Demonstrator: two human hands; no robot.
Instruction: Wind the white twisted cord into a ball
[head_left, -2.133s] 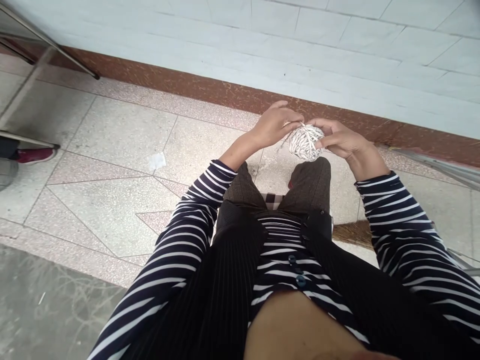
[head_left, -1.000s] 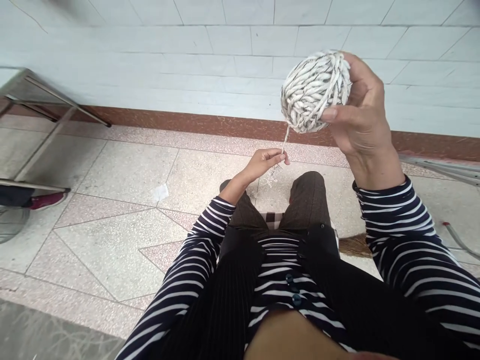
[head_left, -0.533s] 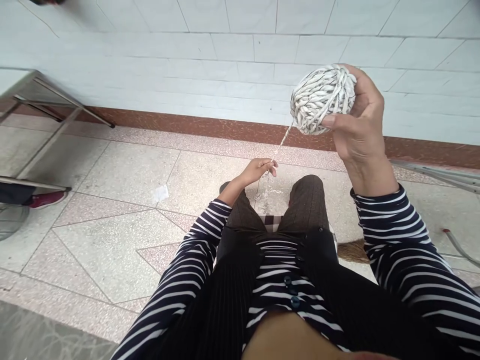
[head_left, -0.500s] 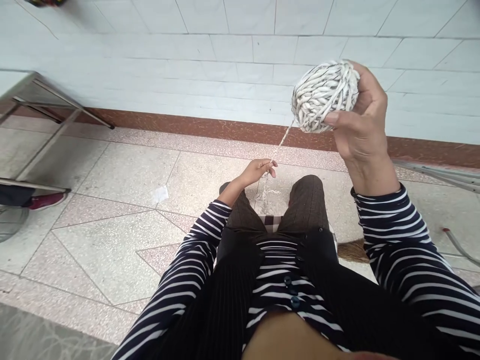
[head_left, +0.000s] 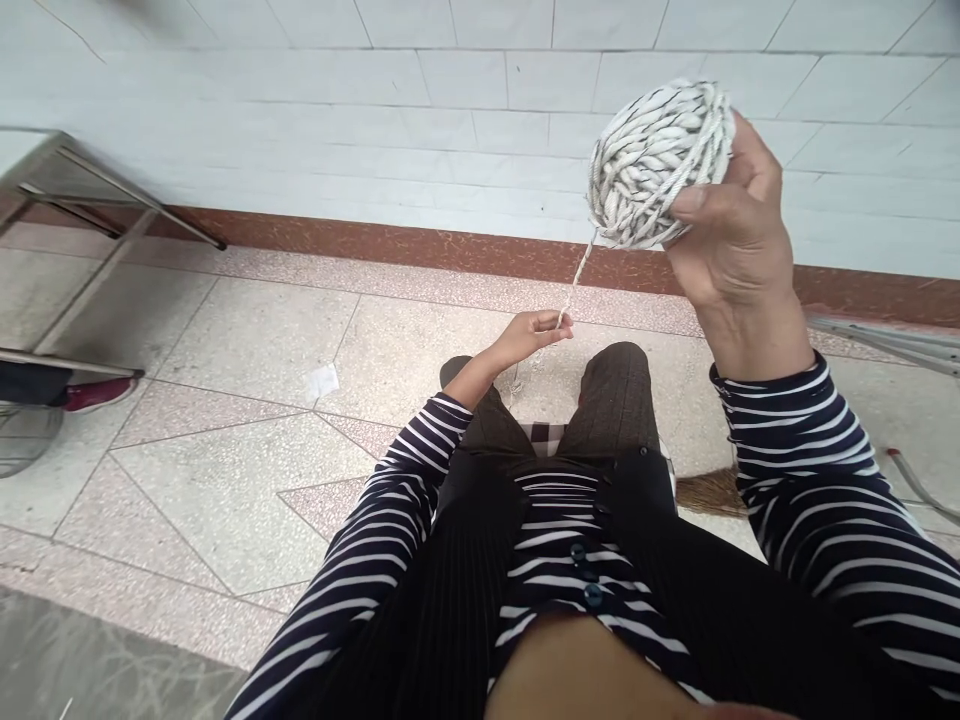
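Observation:
A ball of white rope with dark flecks [head_left: 660, 165] is held up at the upper right. My right hand [head_left: 739, 220] grips it from the right side, thumb in front and fingers behind, partly hidden. From the ball's lower left a single strand [head_left: 580, 272] runs down to my left hand [head_left: 531, 338], whose fingers are pinched round it above my knees. Some loose rope [head_left: 516, 386] shows below my left hand, between my legs, partly hidden.
A metal-framed table [head_left: 112, 255] stands at the left, with another person's red shoe [head_left: 101, 393] beneath it. A white scrap [head_left: 323, 382] lies on the tiled floor. Broom bristles [head_left: 712, 492] and metal legs [head_left: 892, 343] are at my right. A tiled wall [head_left: 465, 85] rises ahead.
My right hand and the rope ball have moved slightly up and to the right. My left hand has shifted a little right along with the strand, and less loose rope shows between my legs.

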